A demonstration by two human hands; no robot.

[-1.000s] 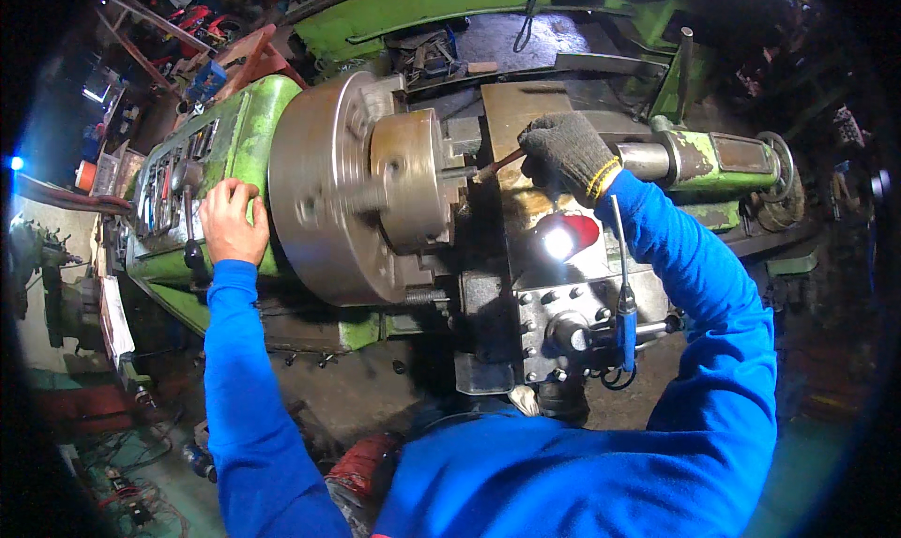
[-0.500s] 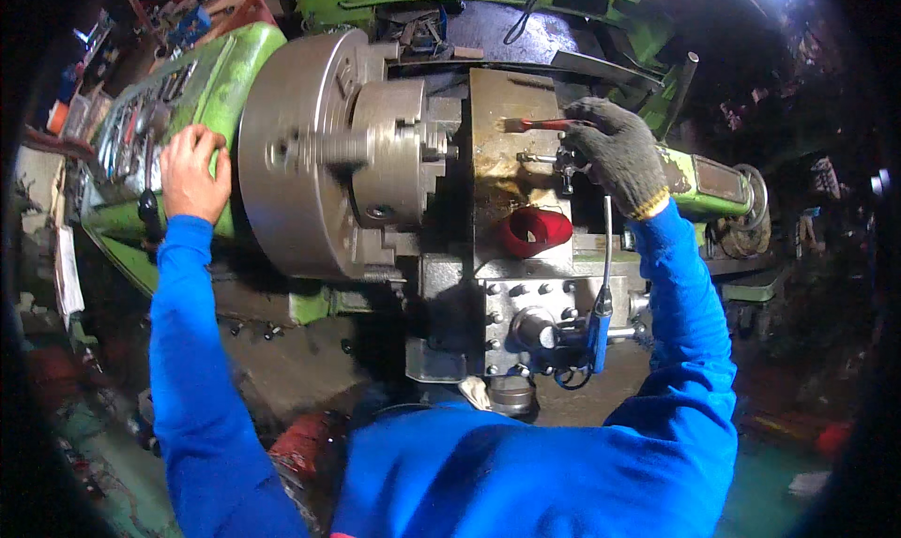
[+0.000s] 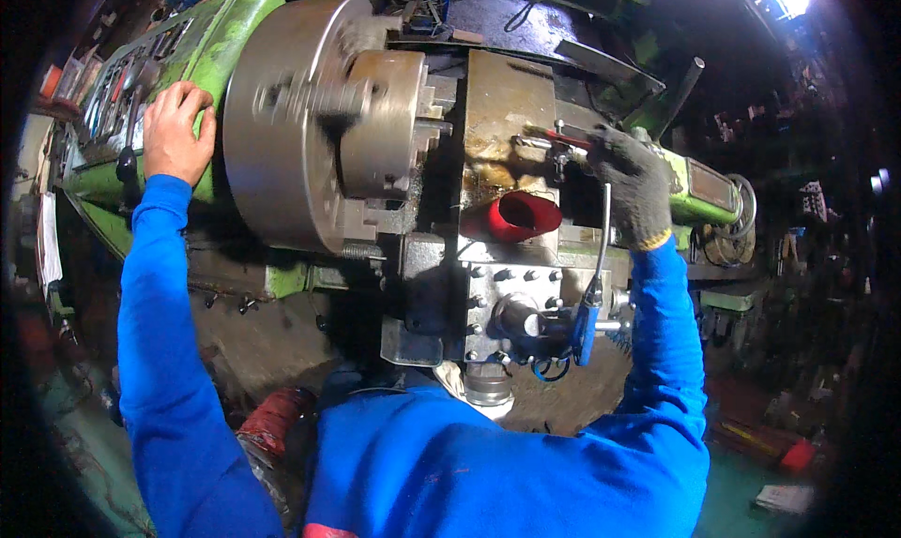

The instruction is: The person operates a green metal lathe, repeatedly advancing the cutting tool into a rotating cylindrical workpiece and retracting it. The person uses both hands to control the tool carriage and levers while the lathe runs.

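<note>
My bare left hand (image 3: pixel 178 133) rests on the green lathe headstock (image 3: pixel 221 45), fingers bent over its top and thumb apart, holding nothing. Beside it, the large steel chuck (image 3: pixel 282 125) looks smeared by motion, with a smaller stepped steel part (image 3: pixel 380 125) in front of it. My right hand (image 3: pixel 638 177), in a grey knitted glove with a yellow cuff, is closed on a red-handled brush (image 3: pixel 569 138). The bristle end lies over a small metal rod and clamp fitting (image 3: pixel 544 147) above the cross slide (image 3: pixel 507 97). A red open-topped cup (image 3: pixel 526 217) stands nearer to me.
A bolted tool post (image 3: pixel 479 299) stands close in front of me, with a blue air blow gun (image 3: pixel 587 327) beside it. On the right are the green tailstock (image 3: pixel 709 189) and its handwheel (image 3: pixel 748 200). Several hand tools (image 3: pixel 117 83) lie atop the headstock.
My right hand and the brush have moved toward me and slightly right over the cross slide. The left hand stays on the headstock. The whole view has shifted a little.
</note>
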